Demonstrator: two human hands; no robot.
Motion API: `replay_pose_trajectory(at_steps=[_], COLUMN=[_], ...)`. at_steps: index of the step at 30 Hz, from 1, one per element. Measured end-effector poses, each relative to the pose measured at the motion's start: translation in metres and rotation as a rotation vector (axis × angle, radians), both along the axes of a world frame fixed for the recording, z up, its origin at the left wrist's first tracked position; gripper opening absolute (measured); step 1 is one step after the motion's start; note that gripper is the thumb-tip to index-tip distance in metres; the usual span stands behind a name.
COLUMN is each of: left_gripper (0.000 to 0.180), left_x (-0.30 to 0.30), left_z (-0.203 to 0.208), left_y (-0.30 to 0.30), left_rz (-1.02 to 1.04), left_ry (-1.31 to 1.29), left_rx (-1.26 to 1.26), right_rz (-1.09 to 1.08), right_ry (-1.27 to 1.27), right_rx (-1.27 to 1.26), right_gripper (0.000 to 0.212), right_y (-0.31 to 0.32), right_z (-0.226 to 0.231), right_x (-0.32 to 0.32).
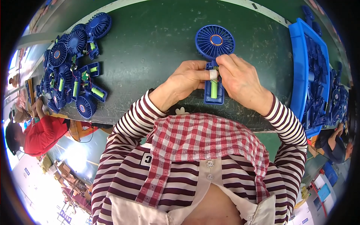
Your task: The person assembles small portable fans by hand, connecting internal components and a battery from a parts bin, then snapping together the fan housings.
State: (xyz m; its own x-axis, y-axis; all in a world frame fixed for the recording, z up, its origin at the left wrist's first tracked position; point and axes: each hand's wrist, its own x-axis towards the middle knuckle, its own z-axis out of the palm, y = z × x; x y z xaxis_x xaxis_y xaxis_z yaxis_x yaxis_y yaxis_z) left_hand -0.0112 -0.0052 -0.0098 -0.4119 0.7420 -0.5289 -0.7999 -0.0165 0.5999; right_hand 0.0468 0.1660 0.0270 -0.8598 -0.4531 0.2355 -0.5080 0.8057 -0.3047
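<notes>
A blue handheld fan [215, 40] lies on the green table in front of me, its round slatted head pointing away. Its handle is uncovered and shows a light green battery cell [214, 89] inside, with a small circuit part above it. My left hand [188, 77] grips the handle's left side near the neck; white tape wraps one fingertip. On the other side, my right hand [240, 77] has its fingers pinched together at the neck of the fan. Whatever small thing may lie between those right fingertips is hidden.
At the left of the table [150, 37] lies a pile of blue fans [76, 42] with uncovered handles, cells and wires. A blue bin [297, 71] of blue plastic parts stands at the right. Co-workers sit at both sides, one in a red top [44, 135].
</notes>
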Motion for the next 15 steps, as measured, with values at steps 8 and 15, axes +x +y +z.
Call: replay_pose_trajectory(at_steps=[8, 15], left_gripper=[0.031, 0.021], left_x=[0.003, 0.008], left_z=[-0.004, -0.002], left_y=[0.000, 0.002], left_rz=[-0.012, 0.019], left_ry=[0.045, 0.119], left_rx=[0.014, -0.099], right_rz=[0.047, 0.040], right_ry=[0.004, 0.036], right_rx=[0.049, -0.001], right_gripper=[0.021, 0.021], right_y=[0.003, 0.004], right_z=[-0.006, -0.013], right_x=[0.004, 0.006])
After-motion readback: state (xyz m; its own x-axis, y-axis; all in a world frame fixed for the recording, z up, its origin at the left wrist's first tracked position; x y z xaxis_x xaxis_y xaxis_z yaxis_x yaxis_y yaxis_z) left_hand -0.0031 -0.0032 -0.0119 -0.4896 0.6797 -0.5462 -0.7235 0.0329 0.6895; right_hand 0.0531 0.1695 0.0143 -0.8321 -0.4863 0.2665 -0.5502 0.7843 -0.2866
